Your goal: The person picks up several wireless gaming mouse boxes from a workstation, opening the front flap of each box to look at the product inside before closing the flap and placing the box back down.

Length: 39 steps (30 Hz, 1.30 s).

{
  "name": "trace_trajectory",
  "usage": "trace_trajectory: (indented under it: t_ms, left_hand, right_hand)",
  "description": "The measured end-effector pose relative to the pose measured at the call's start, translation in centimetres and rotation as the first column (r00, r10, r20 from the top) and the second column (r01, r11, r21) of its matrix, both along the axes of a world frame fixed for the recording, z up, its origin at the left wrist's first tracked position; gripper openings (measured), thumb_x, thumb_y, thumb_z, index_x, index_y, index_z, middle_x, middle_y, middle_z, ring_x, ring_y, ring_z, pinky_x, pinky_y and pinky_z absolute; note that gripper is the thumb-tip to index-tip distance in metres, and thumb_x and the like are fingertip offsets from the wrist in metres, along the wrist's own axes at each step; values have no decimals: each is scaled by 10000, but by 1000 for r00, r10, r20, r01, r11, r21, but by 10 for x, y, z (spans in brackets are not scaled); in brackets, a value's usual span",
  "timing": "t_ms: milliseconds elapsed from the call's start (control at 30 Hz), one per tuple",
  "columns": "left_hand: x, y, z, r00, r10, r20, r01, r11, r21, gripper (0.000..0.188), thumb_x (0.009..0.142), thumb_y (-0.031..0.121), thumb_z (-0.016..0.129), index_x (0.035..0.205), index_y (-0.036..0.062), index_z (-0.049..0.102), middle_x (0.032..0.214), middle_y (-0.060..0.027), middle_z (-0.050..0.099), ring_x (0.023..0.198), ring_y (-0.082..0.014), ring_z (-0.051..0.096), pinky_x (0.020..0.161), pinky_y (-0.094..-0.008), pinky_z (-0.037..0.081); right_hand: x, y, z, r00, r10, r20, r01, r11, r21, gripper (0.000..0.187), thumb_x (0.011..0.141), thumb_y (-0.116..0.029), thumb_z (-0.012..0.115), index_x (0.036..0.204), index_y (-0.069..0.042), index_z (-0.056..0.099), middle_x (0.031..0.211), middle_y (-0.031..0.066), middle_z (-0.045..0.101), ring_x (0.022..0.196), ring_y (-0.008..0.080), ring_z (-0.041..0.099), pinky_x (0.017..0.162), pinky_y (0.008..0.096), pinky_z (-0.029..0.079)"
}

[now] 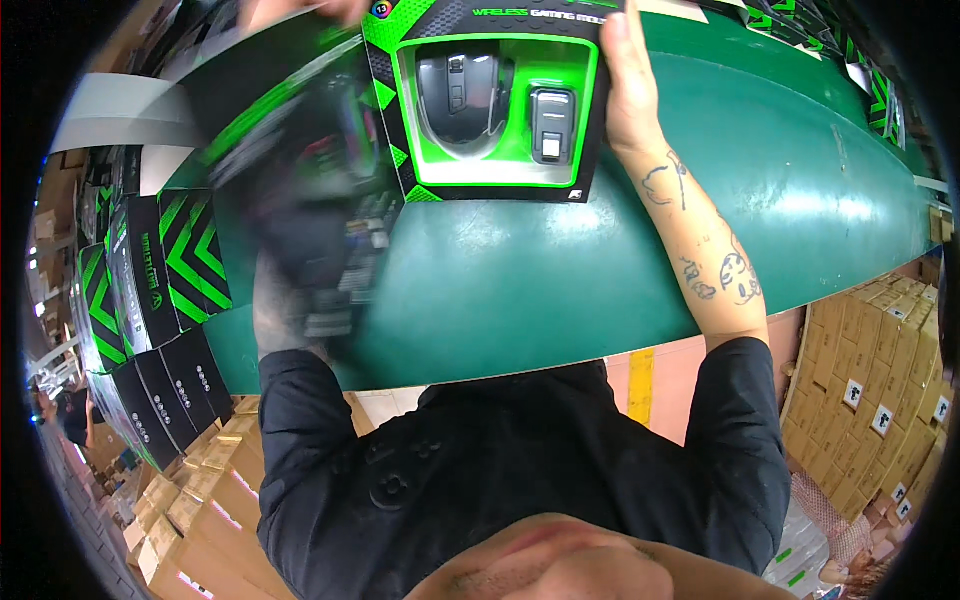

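Note:
A black and green mouse box (pixel 495 193) stands at the top middle over the green table. Through its window show a dark computer mouse (pixel 460 95) and a small dark block with a white face (pixel 551 125), whose kind I cannot make out. My right hand (pixel 630 95) grips the box's right side; some fingers are hidden behind it. Left of the window, a black and green printed panel (pixel 300 190) is smeared by motion; whether it is the box's flap or a separate piece, I cannot tell. Blurred at the top edge, my left hand (pixel 300 12) is by the panel's far edge, fingers indistinct.
Several black and green boxes (pixel 195 255) are stacked along the left edge of the green table (pixel 520 270). More printed packaging (pixel 790 30) lies at the far right. Brown cartons stand on the floor, at lower left (pixel 215 490) and right (pixel 865 370).

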<state>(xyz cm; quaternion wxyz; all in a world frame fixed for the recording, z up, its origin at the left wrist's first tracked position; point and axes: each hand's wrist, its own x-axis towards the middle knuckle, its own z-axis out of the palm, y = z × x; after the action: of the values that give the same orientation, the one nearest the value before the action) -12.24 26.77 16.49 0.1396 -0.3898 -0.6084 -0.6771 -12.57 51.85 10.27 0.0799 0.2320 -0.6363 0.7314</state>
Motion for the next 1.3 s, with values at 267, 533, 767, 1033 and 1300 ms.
trace_trajectory:
  t_ms: [267, 533, 767, 1033, 1300]
  left_hand:
    - [86, 86, -45, 875, 233, -425, -457, 108, -883, 847, 692, 418, 703, 1380, 124, 308, 1429, -130, 287, 1285, -414, 291, 1031, -534, 276]
    - [-24, -18, -63, 350, 390, -851, -578, -625, -524, 753, 741, 278, 666, 1380, 116, 303, 1430, -130, 286, 1254, -386, 343, 980, -544, 327]
    - [-28, 22, -47, 585, 666, -463, -734, 191, -652, 732, 782, 362, 662, 1346, 39, 324, 1388, -186, 318, 1218, -395, 393, 992, -463, 352]
    - [-15, 28, -19, 650, 746, 144, -751, 660, -25, 735, 765, 266, 733, 1347, 62, 334, 1281, -155, 380, 1056, -208, 523, 852, -298, 472]
    - [4, 29, -36, 521, 843, -137, -761, 386, -522, 822, 635, 370, 813, 1309, 74, 447, 1023, -76, 449, 833, -120, 453, 750, -255, 435]
  right_hand:
    - [-38, 6, -7, 897, -307, 318, 292, 952, 95, 361, 913, -281, 521, 1188, -47, 528, 1185, 96, 523, 1073, 170, 500, 899, 301, 407]
    - [-100, 36, 17, 430, -179, -885, 899, 176, 401, 745, 678, -244, 739, 1311, -101, 373, 1276, 244, 395, 1175, 374, 394, 987, 453, 328]
    - [-96, 27, 58, 725, -331, -604, 685, 440, 581, 578, 742, -214, 714, 1225, -72, 429, 1122, 194, 541, 981, 323, 573, 853, 437, 466]
    - [3, 17, 24, 854, 436, 284, -457, 890, 7, 863, 679, 26, 740, 1352, -69, 208, 1178, 120, 478, 1029, 187, 531, 812, 336, 502]
    - [22, 19, -16, 680, 593, 431, -523, 805, -281, 789, 766, -19, 632, 1385, -49, 143, 1223, 123, 447, 1061, 216, 519, 839, 356, 492]
